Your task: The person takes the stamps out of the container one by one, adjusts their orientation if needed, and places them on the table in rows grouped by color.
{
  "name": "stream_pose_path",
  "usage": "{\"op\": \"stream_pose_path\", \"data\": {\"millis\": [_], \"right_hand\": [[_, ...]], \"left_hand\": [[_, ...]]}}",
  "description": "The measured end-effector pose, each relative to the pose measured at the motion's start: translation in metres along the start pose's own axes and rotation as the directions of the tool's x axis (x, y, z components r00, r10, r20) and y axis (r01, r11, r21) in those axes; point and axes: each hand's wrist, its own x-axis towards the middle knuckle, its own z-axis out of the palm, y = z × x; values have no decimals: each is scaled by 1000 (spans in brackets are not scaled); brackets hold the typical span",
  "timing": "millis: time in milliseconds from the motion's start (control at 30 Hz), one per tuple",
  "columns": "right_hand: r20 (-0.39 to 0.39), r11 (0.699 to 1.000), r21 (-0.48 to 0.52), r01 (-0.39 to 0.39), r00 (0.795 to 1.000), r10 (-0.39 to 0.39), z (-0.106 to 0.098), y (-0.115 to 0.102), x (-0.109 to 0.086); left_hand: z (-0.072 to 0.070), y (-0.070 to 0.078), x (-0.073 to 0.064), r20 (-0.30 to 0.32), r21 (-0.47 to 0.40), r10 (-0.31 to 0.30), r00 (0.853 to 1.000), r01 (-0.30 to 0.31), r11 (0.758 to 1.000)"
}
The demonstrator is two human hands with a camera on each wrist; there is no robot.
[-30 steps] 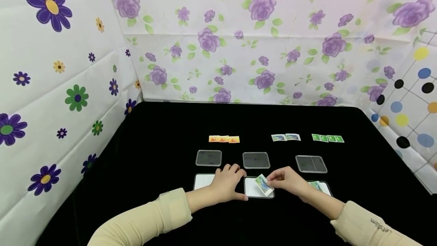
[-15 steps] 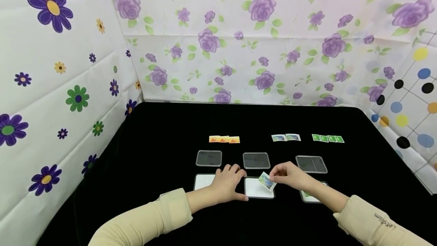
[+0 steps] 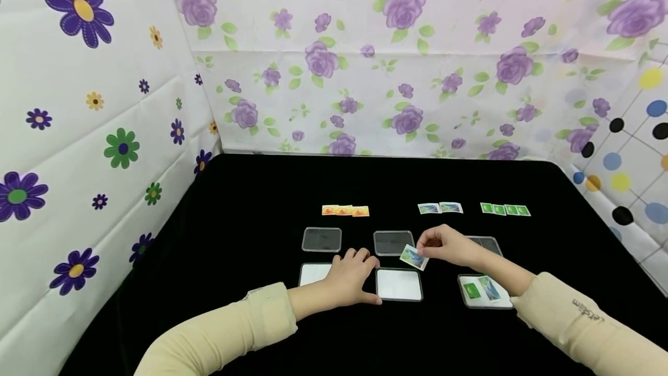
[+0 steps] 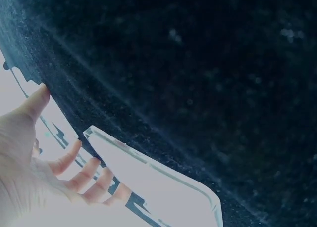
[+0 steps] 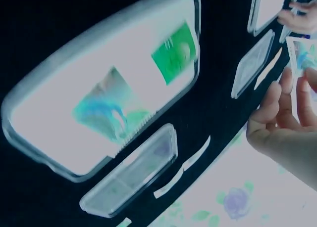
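My right hand pinches a postage stamp with a blue and green picture. It hangs tilted just beyond the middle white-bottomed case, overlapping the near edge of a clear lid in the head view. My left hand lies with fingers spread between that case and the left white case, covering part of the latter. Its thumb tip is right at the middle case's near left corner. In the right case lie a green stamp and a blue-green stamp with a serrated edge.
Two more clear lids stand behind the cases, one at left and one at right, partly behind the right forearm. Farther back are rows of orange stamps, blue stamps and green stamps on the black cloth.
My right hand has moved away from me with the stamp, from over the middle case to beyond its far edge. The right case has come into fuller view. The left hand has stayed put.
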Motion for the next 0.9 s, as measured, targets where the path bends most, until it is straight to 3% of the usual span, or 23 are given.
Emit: {"op": "stream_pose_path", "data": {"millis": [400,900], "right_hand": [[78,988,-99,116,991,-109,-26,5,20],[89,977,-209,33,996,-14,-58,-2,46]], "left_hand": [[0,0,-1,4,5,0,1000,0,1000],[1,0,0,9,20,-6,1000,6,1000]]}}
